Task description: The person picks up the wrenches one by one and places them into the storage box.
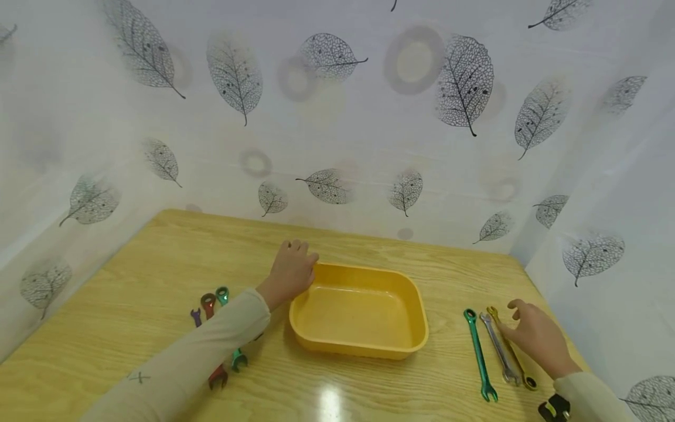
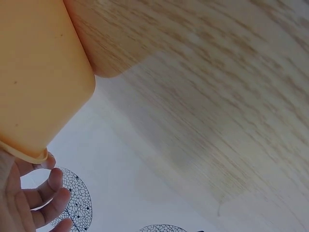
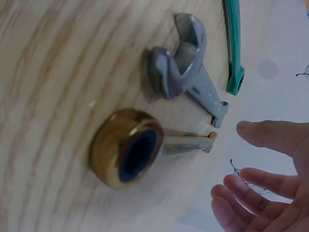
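Apparently the work is at the picking-up step: the left hand [image 1: 291,269] grips the far left corner of the yellow tray [image 1: 416,328] by its rim, probably to steady it, while the right hand [image 1: 537,337] hangs over the wrenches at the right with its fingers loosely bent and nothing in its grasp. The tray sits on the wooden surface [image 1: 443,264] in the middle, between two groups of wrenches. Nearest the right hand is the gold wrench [image 1: 518,362], outermost of its row, its ring end towards the person; just beside it lies the silver wrench [image 1: 497,346], then, nearer the tray, the green wrench [image 1: 479,354]. The right wrist view shows thumb and fingertips apart from the metal. Partly covered by the left sleeve [image 1: 211,343], more wrenches lie at the left, among them a purple one [image 1: 196,317] and a red one [image 1: 208,303]. If the gold wrench is the one wanted, as seems likely, the next move calls for lowering the right hand and pinching the narrow shaft between thumb and fingers, without nudging the silver neighbour, while the left hand keeps its corner.
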A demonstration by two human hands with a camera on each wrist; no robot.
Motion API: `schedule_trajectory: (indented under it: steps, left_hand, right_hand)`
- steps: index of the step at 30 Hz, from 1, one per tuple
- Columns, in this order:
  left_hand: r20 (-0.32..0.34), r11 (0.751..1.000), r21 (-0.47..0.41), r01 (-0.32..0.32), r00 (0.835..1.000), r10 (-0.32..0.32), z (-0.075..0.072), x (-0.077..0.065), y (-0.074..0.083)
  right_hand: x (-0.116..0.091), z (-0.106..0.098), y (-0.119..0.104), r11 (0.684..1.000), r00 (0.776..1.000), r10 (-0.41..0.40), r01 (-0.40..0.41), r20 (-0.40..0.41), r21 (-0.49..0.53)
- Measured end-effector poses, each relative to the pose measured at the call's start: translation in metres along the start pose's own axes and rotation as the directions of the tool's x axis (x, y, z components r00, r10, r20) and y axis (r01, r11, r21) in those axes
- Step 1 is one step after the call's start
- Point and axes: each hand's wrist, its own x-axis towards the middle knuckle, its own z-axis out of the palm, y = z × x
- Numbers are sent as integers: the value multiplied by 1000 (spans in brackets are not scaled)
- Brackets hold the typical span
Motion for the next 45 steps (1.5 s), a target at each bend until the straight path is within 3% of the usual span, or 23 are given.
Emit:
schedule_trajectory:
  steps: [6, 17, 35, 45]
  left_hand:
    - [-2, 1000, 10, -2, 1000, 2, 0, -1, 0]
    - [-28, 999, 35, -20, 999, 21, 3, 1, -1]
    - [17, 1000, 15, -12, 1000, 12, 4, 0, 1]
    - [18, 999, 38, 2, 1000, -3, 6, 1, 0]
  right_hand:
    - [3, 2, 10, 993, 985, 74, -86, 153, 75]
    - [5, 6, 23, 970, 945, 137, -188, 298, 151]
    - [10, 10, 16, 968, 957, 174, -209, 233, 136]
    - [3, 7, 9, 968, 945, 184, -221, 270, 116]
